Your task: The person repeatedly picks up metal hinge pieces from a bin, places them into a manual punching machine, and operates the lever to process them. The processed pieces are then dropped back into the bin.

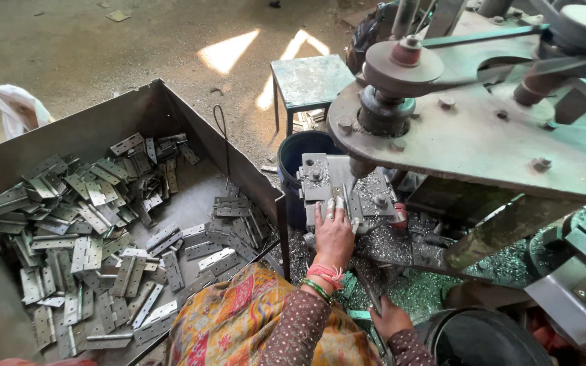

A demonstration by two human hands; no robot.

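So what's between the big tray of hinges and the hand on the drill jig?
In the head view, a dark blue bucket stands between the tray and the left hand on the jig, with metal shavings below.

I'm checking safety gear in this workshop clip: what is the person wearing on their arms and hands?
No gloves: both hands are bare. The left hand has a ring on one finger, and its wrist carries a red thread band and green bangles. Both arms wear long brown sleeves with a small pale dotted print, reaching the wrists. The right hand shows no visible jewellery.
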